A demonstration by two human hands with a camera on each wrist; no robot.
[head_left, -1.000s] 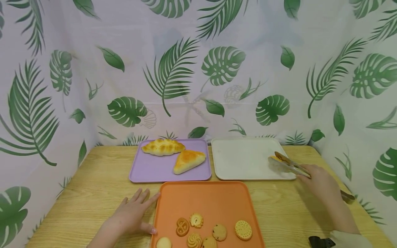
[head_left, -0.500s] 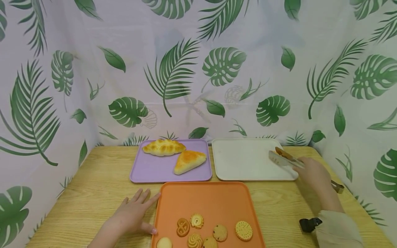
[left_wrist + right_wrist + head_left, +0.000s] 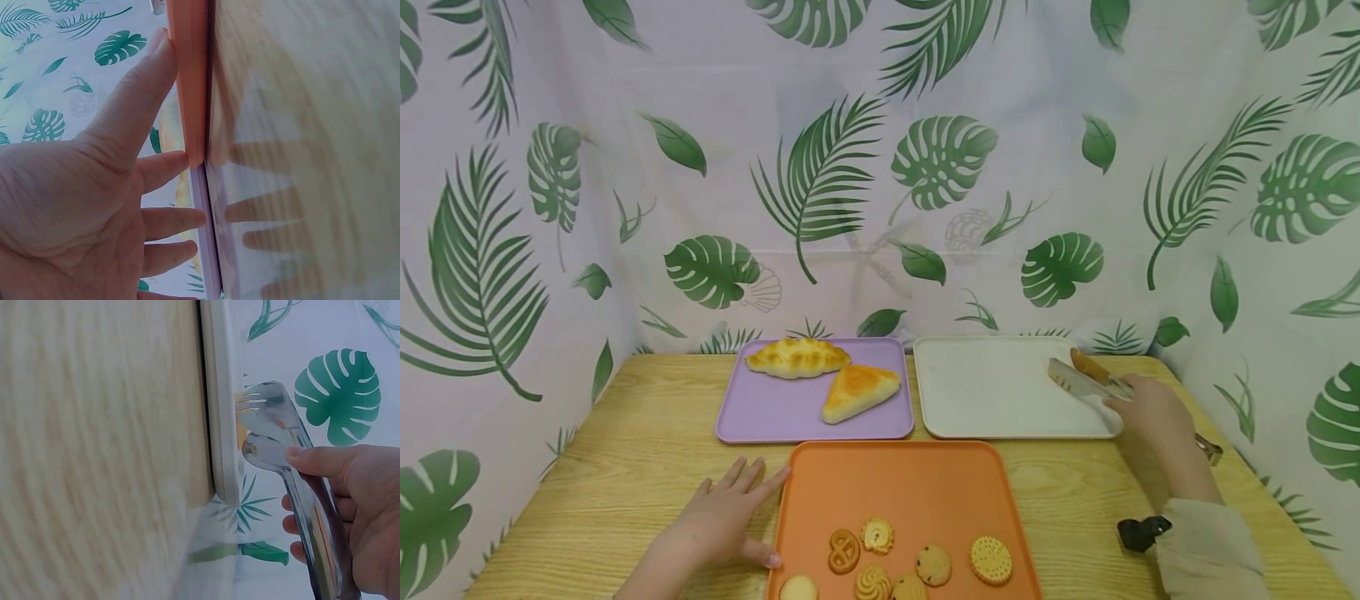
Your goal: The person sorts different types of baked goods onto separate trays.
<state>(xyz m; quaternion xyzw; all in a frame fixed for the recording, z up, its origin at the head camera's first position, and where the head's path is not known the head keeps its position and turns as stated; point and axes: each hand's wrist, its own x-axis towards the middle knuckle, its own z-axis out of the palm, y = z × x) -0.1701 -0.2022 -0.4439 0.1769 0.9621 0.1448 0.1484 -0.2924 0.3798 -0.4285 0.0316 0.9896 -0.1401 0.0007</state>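
Note:
My right hand [image 3: 1153,417] grips metal tongs [image 3: 300,487], thumb pressed on one arm and fingers behind the other. Their tips are over the right end of the white tray [image 3: 992,427], parted. An orange-brown patch [image 3: 241,430] shows behind the tips at the tray's rim in the right wrist view; I cannot tell whether the tongs hold it. My left hand [image 3: 718,517] has its fingers spread, with thumb and index fingertip at the left edge of the orange tray [image 3: 895,475]. In the left wrist view, other fingertips reach near the purple tray's edge [image 3: 209,250].
On the purple tray [image 3: 760,421] lie a braided bread [image 3: 797,358] and a triangular bread [image 3: 859,392]. Several biscuits, among them a pretzel-shaped one [image 3: 844,550] and a round one [image 3: 991,558], lie on the orange tray's near part. Leaf-printed cloth stands behind the wooden table [image 3: 625,442].
My right hand and forearm have shifted slightly left with the tongs, whose tips look more parted. The left hand stays in place beside the orange tray.

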